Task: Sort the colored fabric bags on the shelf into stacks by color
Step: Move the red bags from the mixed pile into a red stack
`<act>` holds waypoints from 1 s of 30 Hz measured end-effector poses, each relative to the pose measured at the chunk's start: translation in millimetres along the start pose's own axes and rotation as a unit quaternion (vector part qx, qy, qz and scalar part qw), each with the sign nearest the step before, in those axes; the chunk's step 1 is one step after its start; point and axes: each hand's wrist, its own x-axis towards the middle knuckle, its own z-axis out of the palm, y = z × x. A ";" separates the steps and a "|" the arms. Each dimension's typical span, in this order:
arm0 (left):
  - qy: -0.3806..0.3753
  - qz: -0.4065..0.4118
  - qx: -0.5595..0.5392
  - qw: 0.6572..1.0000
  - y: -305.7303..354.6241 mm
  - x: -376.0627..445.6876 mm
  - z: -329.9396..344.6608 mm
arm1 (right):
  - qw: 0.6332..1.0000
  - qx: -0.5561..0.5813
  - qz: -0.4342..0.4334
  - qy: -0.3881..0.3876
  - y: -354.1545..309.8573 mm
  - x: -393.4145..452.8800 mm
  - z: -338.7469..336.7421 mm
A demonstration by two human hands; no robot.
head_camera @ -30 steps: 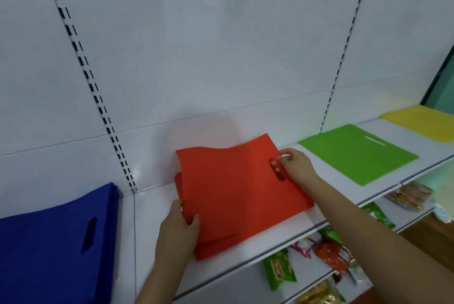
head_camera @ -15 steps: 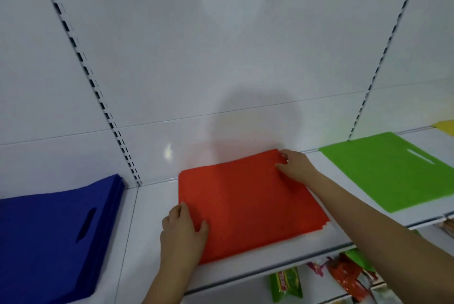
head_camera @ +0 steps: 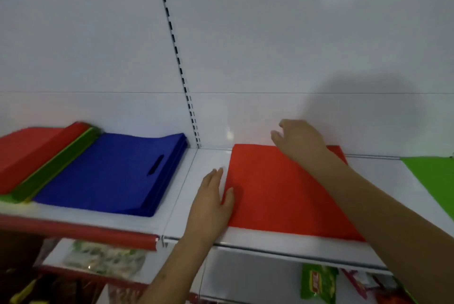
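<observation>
A stack of red fabric bags (head_camera: 282, 193) lies flat on the white shelf (head_camera: 206, 156). My left hand (head_camera: 212, 201) rests flat at the stack's left edge, fingers straight, thumb on the red fabric. My right hand (head_camera: 298, 140) hovers over the stack's far edge with fingers loosely bent and holds nothing. A blue stack (head_camera: 108, 173) with a handle slot lies to the left. Further left is a mixed pile of red (head_camera: 27, 154) and green (head_camera: 56, 166) bags. A green bag (head_camera: 432, 178) lies at the right edge.
A slotted upright (head_camera: 181, 75) runs up the white back panel. A red rail (head_camera: 81, 231) fronts the left shelf section. Lower shelves hold packaged snacks (head_camera: 319, 284) and a bagged item (head_camera: 103, 258).
The view has swung left, bringing the mixed pile into sight. The red bag now lies flat on its stack. My right hand has lifted off it, and my left hand has flattened at the edge.
</observation>
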 end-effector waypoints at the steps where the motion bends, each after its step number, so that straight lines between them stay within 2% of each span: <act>1: 0.018 0.002 -0.005 1.000 -0.9 -6.1 -6.6 | 0.998 0.042 -0.044 0.002 -24.4 3.2 -0.2; 4: 0.069 -0.015 -0.032 0.997 -7.7 -26.8 -34.9 | 0.978 0.152 -0.146 0.008 -96.6 1.6 3.3; 9: 0.161 -0.020 -0.050 0.985 -44.3 -50.6 -108.5 | 0.947 0.251 -0.201 -0.014 -205.4 -10.3 18.3; 14: 0.220 -0.041 -0.064 0.972 -118.5 -76.8 -193.9 | 0.936 0.267 -0.227 -0.008 -322.0 -15.7 37.7; 21: 0.249 -0.072 -0.053 0.964 -227.6 -108.2 -306.9 | 0.930 0.276 -0.243 -0.018 -475.8 -26.0 84.8; 30: 0.264 -0.097 -0.059 0.958 -328.9 -88.5 -384.8 | 0.951 0.192 -0.240 -0.010 -568.9 12.5 135.9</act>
